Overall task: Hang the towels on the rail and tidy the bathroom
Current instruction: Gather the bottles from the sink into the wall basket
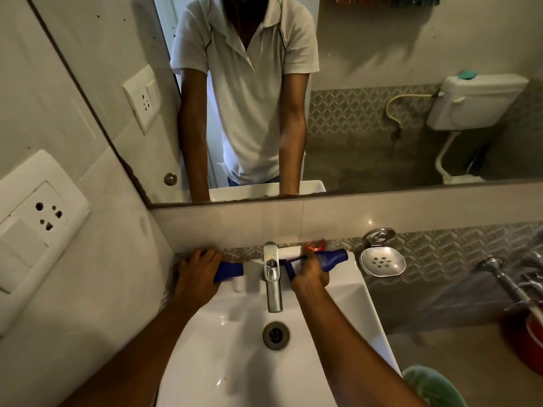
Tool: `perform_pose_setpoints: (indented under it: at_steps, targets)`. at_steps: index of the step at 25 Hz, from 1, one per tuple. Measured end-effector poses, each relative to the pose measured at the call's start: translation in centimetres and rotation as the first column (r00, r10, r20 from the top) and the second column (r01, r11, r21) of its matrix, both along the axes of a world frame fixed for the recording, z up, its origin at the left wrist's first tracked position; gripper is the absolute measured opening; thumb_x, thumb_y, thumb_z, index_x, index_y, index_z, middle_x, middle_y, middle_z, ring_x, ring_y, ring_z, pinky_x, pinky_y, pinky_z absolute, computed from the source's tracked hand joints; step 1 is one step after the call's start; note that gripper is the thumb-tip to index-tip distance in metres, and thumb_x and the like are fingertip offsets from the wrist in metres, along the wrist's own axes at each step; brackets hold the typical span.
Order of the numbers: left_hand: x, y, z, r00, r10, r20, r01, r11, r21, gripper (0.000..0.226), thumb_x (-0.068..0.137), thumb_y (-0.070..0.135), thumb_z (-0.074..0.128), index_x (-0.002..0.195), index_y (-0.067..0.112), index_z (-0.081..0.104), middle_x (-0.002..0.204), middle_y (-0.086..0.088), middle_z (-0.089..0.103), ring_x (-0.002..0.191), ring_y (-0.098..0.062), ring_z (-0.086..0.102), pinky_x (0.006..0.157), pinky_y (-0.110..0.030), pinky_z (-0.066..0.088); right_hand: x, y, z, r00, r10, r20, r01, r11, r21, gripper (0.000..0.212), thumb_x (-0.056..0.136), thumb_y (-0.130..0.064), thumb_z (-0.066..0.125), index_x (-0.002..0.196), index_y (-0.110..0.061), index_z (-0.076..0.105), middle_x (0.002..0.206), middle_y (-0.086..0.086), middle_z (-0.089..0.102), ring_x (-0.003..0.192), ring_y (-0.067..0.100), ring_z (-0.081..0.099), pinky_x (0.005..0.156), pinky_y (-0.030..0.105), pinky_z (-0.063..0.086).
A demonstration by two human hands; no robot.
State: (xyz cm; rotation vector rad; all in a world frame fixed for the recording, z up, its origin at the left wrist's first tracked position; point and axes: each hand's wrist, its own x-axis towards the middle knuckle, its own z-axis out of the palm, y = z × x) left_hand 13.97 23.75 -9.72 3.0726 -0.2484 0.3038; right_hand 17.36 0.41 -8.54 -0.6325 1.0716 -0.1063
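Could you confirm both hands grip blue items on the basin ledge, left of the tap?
Not quite. In the head view the left hand grips a blue item left of the tap, but the right hand grips a blue bottle right of it.

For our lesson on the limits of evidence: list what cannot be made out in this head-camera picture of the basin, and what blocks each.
Blue item, head view: the left hand grips it and covers most of it; its kind is unclear.
Blue bottle: the right hand holds it, hiding its label.
Green cloth: cut off by the bottom edge.
Red container: cut off by the right edge.
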Motion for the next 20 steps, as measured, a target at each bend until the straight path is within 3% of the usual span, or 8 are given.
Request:
perform_pose_setpoints:
  at_steps: [3,5,8,10,12,16,18,20]
  targets:
    - [-0.2,-0.6,0.4,0.998,0.031,0.057,-0.025,0.994,-0.104,0.052,0.057,0.024,0.086,0.101,0.012,0.062,0.104,-0.009,0.067,0.091,-0.032,0.061,0.069,-0.041,0.051,0.0,-1.7,0.3,0.992,-0.036,0.121,0.063,0.974,-0.22,0.063,0.066,-0.018,0.087,0.121,-0.017,0.058,0.105,-0.002,0.066,0.093,0.017,0.061,0.082,0.034,0.054]
    - [-0.2,-1.9,0.7,0.995,0.062,0.085,-0.034,0.954,-0.298,0.043,0.066,0.023,0.081,0.101,0.012,0.059,0.101,-0.008,0.065,0.092,-0.03,0.058,0.073,-0.038,0.049,0.0,-3.0,0.4,0.977,0.041,0.211,0.056,0.901,-0.431,0.056,0.066,-0.019,0.088,0.114,-0.023,0.057,0.094,-0.012,0.064,0.094,0.014,0.061,0.09,0.032,0.05]
    - [-0.5,-4.7,0.3,0.992,0.101,0.077,-0.027,0.756,-0.654,0.038,0.073,0.014,0.077,0.106,0.01,0.058,0.101,-0.007,0.064,0.094,-0.027,0.057,0.08,-0.04,0.049,-0.7,-3.8,-0.8,0.946,0.263,0.191,-0.075,0.749,-0.658,0.041,0.069,-0.018,0.087,0.095,-0.03,0.058,0.092,-0.006,0.066,0.098,0.022,0.066,0.098,0.041,0.051]
    - [-0.5,-6.6,-0.4,0.997,0.065,0.042,-0.01,0.642,-0.767,0.04,0.077,0.01,0.075,0.111,0.011,0.056,0.104,-0.005,0.063,0.095,-0.023,0.058,0.084,-0.039,0.051,-1.0,-3.5,-1.9,0.916,0.369,0.159,-0.155,0.691,-0.706,0.037,0.069,-0.017,0.086,0.088,-0.033,0.059,0.09,-0.004,0.069,0.092,0.021,0.067,0.096,0.047,0.053]
    - [-0.2,-7.3,-0.8,0.998,0.067,0.02,-0.023,0.582,-0.813,0.041,0.078,0.007,0.074,0.114,0.011,0.055,0.106,-0.005,0.063,0.096,-0.019,0.059,0.087,-0.038,0.052,-0.9,-2.8,-2.6,0.878,0.454,0.15,-0.19,0.619,-0.762,0.034,0.067,-0.017,0.087,0.087,-0.032,0.063,0.087,-0.007,0.07,0.087,0.016,0.067,0.092,0.043,0.055]
    - [0.4,-7.8,-1.8,0.994,0.105,-0.039,-0.089,0.534,-0.841,0.055,0.073,0.006,0.077,0.122,0.006,0.052,0.116,-0.009,0.061,0.105,-0.021,0.056,0.093,-0.033,0.046,-0.2,-1.8,-4.0,0.845,0.525,0.105,-0.235,0.539,-0.809,0.051,0.063,-0.011,0.089,0.108,-0.011,0.064,0.101,0.009,0.07,0.096,0.03,0.067,0.093,0.047,0.054]
    - [0.3,-8.3,-2.4,0.991,0.116,-0.063,-0.116,0.536,-0.836,0.06,0.069,0.006,0.08,0.12,0.005,0.05,0.113,-0.005,0.059,0.101,-0.018,0.054,0.087,-0.03,0.045,0.0,-1.6,-4.5,0.825,0.554,0.107,-0.263,0.545,-0.796,0.056,0.061,-0.008,0.089,0.11,-0.01,0.062,0.102,0.013,0.07,0.096,0.032,0.067,0.091,0.051,0.054]
    - [0.3,-8.7,-2.9,0.98,0.152,-0.129,-0.189,0.511,-0.839,0.055,0.066,0.002,0.081,0.112,0.007,0.051,0.102,0.001,0.057,0.093,-0.017,0.053,0.078,-0.022,0.045,0.2,-1.3,-4.5,0.801,0.588,0.114,-0.28,0.536,-0.797,0.061,0.059,-0.009,0.089,0.111,-0.017,0.059,0.105,0.008,0.069,0.098,0.027,0.067,0.088,0.042,0.057]
